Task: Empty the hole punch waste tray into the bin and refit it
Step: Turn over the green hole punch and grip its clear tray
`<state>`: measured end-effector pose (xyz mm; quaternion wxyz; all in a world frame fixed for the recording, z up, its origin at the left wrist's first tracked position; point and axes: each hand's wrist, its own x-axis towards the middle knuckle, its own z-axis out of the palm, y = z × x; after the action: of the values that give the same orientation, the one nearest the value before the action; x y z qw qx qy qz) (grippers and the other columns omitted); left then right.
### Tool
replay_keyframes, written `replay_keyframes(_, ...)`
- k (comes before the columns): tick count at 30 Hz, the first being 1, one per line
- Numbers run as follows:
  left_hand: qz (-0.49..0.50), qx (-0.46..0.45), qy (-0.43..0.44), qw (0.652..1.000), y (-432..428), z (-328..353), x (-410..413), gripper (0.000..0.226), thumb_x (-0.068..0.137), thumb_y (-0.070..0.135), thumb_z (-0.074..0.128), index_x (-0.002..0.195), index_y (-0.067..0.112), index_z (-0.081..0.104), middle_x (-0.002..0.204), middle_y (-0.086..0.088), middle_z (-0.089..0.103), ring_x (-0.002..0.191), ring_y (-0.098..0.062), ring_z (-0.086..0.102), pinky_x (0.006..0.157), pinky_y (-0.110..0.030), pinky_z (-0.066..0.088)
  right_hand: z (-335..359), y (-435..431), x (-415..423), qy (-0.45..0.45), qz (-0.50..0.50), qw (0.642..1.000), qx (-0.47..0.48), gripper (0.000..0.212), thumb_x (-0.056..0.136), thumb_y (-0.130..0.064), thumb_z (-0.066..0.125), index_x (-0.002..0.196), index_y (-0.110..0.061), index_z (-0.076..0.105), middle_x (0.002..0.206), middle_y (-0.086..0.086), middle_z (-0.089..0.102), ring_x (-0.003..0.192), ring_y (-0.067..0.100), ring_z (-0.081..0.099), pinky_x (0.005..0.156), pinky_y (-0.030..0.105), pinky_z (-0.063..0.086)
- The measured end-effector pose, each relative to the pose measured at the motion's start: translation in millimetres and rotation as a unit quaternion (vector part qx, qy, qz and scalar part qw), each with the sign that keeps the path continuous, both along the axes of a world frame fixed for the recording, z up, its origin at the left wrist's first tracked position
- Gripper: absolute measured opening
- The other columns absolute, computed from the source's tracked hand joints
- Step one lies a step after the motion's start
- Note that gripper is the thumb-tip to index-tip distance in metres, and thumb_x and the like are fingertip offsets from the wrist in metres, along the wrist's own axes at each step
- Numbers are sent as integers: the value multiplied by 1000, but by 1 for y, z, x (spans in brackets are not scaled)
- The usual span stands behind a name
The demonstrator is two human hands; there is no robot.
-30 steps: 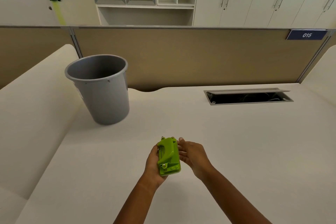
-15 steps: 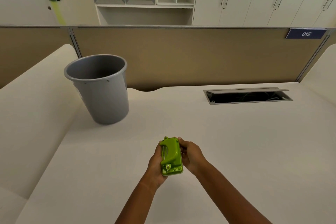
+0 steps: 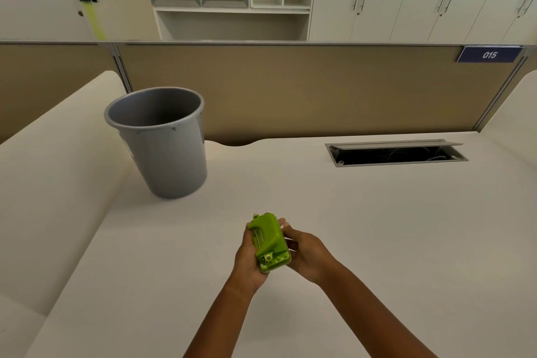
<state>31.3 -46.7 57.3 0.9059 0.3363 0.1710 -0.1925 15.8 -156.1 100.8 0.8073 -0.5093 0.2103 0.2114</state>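
Note:
A small lime-green hole punch (image 3: 270,241) is held on its side above the cream desk, between both hands. My left hand (image 3: 247,256) cups it from the left and below. My right hand (image 3: 308,253) grips its right side, fingers wrapped around the base where the waste tray sits. The tray itself is hidden by my fingers. A grey plastic bin (image 3: 162,148) stands upright on the desk at the far left, its mouth open; what lies inside cannot be made out.
A cream desk (image 3: 377,241) spreads around the hands. An open cable hatch (image 3: 396,154) is sunk into the desk at the far right. A tan partition (image 3: 290,90) closes the back, with cupboards behind. A raised cream surface (image 3: 52,168) borders the left.
My right hand has closed in from the right and now grips the hole punch's side. The punch has tilted slightly. The bin has not moved.

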Motion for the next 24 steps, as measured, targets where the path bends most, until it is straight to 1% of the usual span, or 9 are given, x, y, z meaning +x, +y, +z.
replay_keyframes(3,25,-42,-6,999,5,0,5,50,96,46,21,123,15,50,108,-10,63,109,-26,55,92,-40,44,-4,2,-11,-19,21,1000,8,29,95,-15,45,80,-4,67,77,9,68,69,17,68,56,23,59)
replay_keyframes(5,31,-48,-1,998,7,-1,7,53,96,46,19,130,16,44,111,-11,60,121,-27,44,98,-41,35,-4,4,-17,-17,13,999,24,28,95,-11,44,81,-2,66,81,11,69,76,20,67,59,23,60)
replay_keyframes(7,34,-53,1,998,7,-1,6,55,97,45,20,134,12,42,107,-12,61,128,-28,41,97,-39,35,-3,5,-21,-6,-6,998,59,27,95,-10,44,82,0,65,76,12,72,75,20,68,61,25,61)
replay_keyframes(9,43,-54,4,998,6,0,5,57,97,44,21,136,7,40,105,-13,61,129,-28,41,98,-36,34,-3,7,-24,8,-26,994,101,28,96,-10,43,80,2,63,65,11,74,66,19,71,58,26,61)
replay_keyframes(12,48,-59,5,997,5,1,5,58,97,44,21,136,4,40,104,-14,61,120,-27,45,100,-34,33,-5,8,-27,18,-54,989,137,28,96,-8,42,80,4,62,60,12,74,60,20,72,55,28,61)
replay_keyframes(16,43,-70,3,997,5,0,4,57,97,43,22,134,4,42,96,-15,69,112,-26,51,103,-36,31,-9,10,-29,24,-81,982,169,30,96,-6,40,78,5,61,59,14,73,76,26,65,53,29,61)
replay_keyframes(18,42,-71,2,997,5,-1,4,56,97,43,22,131,4,45,84,-13,75,104,-24,56,102,-35,32,-11,11,-30,23,-88,981,171,31,96,-6,40,77,4,62,59,13,73,75,26,65,52,28,61)
replay_keyframes(21,38,-74,14,996,7,-1,4,56,97,43,21,131,5,45,90,-14,73,113,-26,51,101,-34,32,-11,7,-29,-5,-53,993,110,28,96,-8,42,82,3,64,69,12,73,66,20,71,56,25,61)
replay_keyframes(24,29,-71,31,997,11,-2,2,54,97,44,20,129,9,47,112,-16,60,124,-27,42,101,-37,31,-13,4,-25,-74,-29,992,-102,17,95,-13,46,95,-5,61,88,10,66,77,19,65,68,23,57)
